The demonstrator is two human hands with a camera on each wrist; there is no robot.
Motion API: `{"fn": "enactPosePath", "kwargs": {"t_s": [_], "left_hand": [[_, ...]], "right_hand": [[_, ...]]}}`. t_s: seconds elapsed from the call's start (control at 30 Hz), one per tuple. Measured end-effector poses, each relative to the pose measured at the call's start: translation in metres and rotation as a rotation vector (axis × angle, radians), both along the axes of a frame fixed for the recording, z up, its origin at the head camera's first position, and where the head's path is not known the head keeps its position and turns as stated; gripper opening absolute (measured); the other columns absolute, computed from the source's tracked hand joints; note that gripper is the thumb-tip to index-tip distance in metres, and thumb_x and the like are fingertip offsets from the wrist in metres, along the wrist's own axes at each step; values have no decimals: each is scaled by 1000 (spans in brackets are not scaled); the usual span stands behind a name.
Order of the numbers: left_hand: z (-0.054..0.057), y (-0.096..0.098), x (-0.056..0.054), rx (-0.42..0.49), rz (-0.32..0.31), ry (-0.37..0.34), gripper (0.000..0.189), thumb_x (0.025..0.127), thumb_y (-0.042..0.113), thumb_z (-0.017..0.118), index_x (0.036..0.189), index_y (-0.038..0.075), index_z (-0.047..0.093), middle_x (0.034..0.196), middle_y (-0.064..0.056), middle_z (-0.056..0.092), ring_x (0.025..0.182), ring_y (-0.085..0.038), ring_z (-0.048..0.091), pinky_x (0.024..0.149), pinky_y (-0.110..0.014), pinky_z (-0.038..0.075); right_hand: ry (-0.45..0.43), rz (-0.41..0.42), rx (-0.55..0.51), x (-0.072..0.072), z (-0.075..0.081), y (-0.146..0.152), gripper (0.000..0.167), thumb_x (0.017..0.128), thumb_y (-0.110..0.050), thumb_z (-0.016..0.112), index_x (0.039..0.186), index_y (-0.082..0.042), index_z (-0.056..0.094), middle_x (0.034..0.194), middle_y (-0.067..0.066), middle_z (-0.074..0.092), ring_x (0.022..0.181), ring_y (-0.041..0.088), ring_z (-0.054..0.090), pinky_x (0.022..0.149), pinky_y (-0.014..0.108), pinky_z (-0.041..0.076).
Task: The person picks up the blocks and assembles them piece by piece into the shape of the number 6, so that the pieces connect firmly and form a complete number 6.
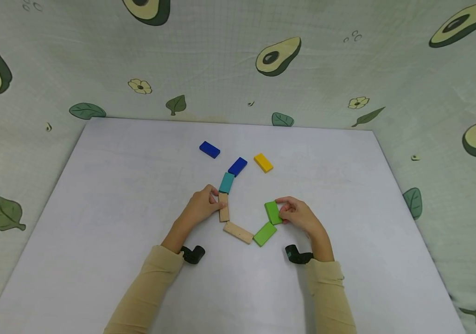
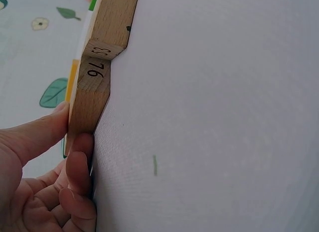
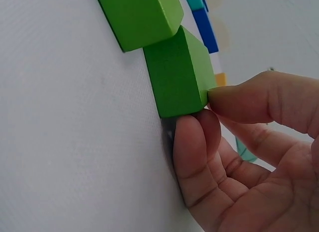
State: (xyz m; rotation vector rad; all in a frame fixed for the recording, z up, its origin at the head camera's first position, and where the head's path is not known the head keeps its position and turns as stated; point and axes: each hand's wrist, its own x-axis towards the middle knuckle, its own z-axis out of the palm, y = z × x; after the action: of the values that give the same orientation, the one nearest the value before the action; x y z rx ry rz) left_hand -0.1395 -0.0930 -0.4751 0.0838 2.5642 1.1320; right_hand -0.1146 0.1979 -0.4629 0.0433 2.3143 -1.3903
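Observation:
My left hand point(image 1: 202, 202) pinches a plain wooden block point(image 1: 224, 214) between thumb and fingers; in the left wrist view its end reads 76. That end meets a second wooden block point(image 1: 238, 233), marked 53. On the other side, my right hand point(image 1: 300, 214) grips the side of a green block point(image 1: 272, 213), with thumb and fingertips on it in the right wrist view. A second green block point(image 1: 265, 234) stands at an angle against it, its other corner by the second wooden block. Above the left-hand block, a teal block point(image 1: 227, 183) and a blue block point(image 1: 238, 166) continue the curved row.
Apart from the row, another blue block point(image 1: 210, 149) lies at the back and a yellow block point(image 1: 263, 163) lies to its right. All rest on a white table point(image 1: 96, 222). A cloth printed with avocados point(image 1: 221, 60) hangs behind and beside the table.

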Motion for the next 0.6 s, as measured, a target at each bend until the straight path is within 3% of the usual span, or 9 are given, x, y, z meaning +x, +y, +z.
{"fn": "enactPosePath", "kwargs": {"t_s": [0.6], "left_hand": [[1,0,0,0,-1,-10,40,84,30,68,110,3,53,81,-7,59,72,-17,53,63,-27,42]], "right_hand": [[-19,-7,-62,-2,-1,3,39,90,-2,52,128,5,47,85,8,53,73,15,55,69,26,49]]}}
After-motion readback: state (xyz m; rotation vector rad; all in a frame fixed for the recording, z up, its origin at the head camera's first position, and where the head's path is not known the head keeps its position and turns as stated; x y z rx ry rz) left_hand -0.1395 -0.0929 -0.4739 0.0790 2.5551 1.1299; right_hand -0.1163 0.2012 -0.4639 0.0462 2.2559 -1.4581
